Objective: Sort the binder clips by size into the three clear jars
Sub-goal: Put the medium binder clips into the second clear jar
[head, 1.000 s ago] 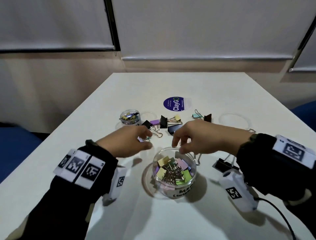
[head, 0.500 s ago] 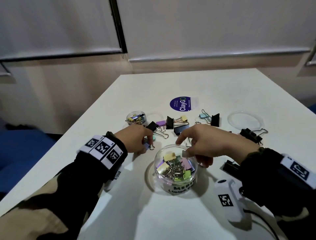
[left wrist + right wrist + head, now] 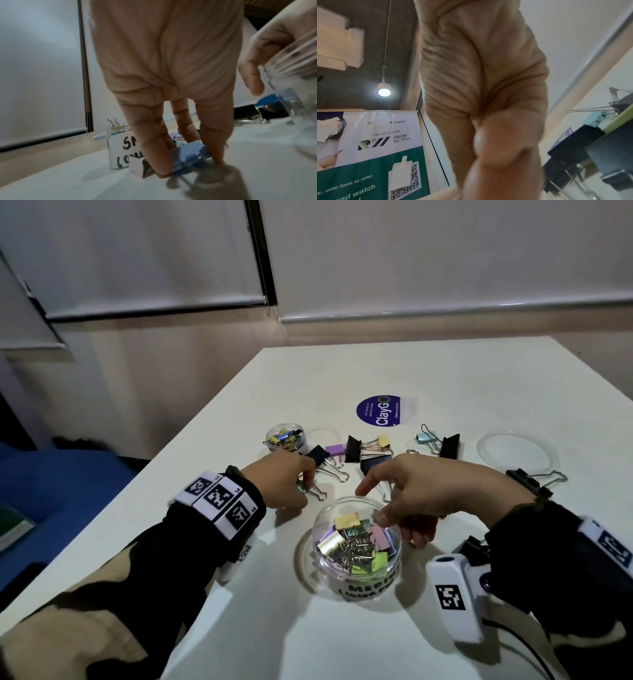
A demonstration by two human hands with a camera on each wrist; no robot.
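Big medium jar (image 3: 356, 546) sits lower centre, already loaded. Small jar (image 3: 285, 436) is upper left, and loose clips (image 3: 354, 448) are strung across mid-frame. Risk: the right hand (image 3: 428, 491), loose and empty above the rim, could bump the jar. The left hand (image 3: 277, 484) reaches down, fingers pinching a blue clip (image 3: 190, 155) on the table.

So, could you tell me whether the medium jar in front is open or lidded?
Open. The medium jar has no lid on its rim, its pastel binder clips show uncovered, and the right hand hovers over its mouth.
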